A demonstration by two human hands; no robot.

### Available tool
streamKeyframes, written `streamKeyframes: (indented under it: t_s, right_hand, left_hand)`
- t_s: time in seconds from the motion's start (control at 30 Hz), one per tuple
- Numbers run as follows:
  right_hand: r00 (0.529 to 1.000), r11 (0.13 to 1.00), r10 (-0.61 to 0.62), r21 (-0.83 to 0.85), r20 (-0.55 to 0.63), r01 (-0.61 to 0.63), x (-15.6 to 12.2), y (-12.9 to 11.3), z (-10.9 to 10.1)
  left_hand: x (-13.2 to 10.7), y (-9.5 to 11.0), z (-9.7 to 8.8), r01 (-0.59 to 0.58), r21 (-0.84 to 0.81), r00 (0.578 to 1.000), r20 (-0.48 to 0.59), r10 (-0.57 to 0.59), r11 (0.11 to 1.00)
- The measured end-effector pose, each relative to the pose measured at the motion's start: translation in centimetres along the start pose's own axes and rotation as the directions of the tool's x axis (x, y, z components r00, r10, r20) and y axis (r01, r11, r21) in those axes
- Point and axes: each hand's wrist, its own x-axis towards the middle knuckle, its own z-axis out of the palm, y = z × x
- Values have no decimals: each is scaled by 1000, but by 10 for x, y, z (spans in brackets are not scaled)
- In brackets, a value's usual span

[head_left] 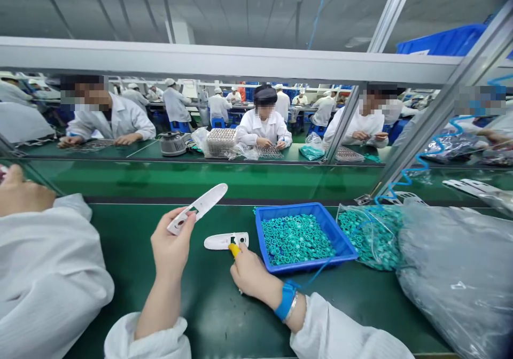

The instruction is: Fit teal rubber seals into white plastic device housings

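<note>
The left hand (172, 244) lifts a white plastic part (199, 205) to the left of the blue tray (289, 207), its fingers (188, 217) closed on the part's lower end, leaving the long face in view. The right hand (254, 274) sits just beside the tray, wearing a blue wrist strap (287, 300), with its fingers curled around a yellow-handled tool (234, 250) whose tip is hidden. A second white part (225, 241) lies on the counter (224, 316) next to that tool. Teal rings (295, 240) fill the tray, with a bag of teal rings (372, 236) to its right. Far to its left, another person's arm (48, 273) rests apart. A light, steady pinch seems best, keeping the part's openings unobstructed.
</note>
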Motion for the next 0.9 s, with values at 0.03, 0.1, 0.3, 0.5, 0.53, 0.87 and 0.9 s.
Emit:
streamKeyframes:
  t_s: [0.03, 0.1, 0.3, 0.5, 0.53, 0.87, 0.9]
  right_hand:
    - [1000, 1000, -3, -3, -5, 3, 1, 1, -1]
    - [1000, 1000, 4, 2, -24, -4, 0, 3, -1]
    - [998, 998, -18, 61, -53, 21, -14, 9, 6]
    - [993, 982, -106, 151, -43, 112, -21, 9, 8]
    - [991, 975, -128, 179, -46, 134, -23, 7, 5]
    - [938, 690, -346, 685, 29, 233, -39, -24, -64]
    - [940, 679, -333, 709, 69, 189, -41, -25, -70]
  left_hand:
    - [0, 12, 1, 40, -169, 999, 3, -40, 985]
    - [1, 29, 1, 149, -396, 986, 132, -104, 906]
    - [-9, 31, -25, 354, -390, 835, 542, -99, 850]
    - [-74, 20, -33, 667, -373, 551, 830, -90, 645]
    - [-84, 18, -31, 736, -302, 502, 844, -189, 606]
    - [-87, 3, -11, 904, -340, 427, 758, -494, 259]
    - [-89, 5, -7, 904, -363, 427, 777, -463, 225]
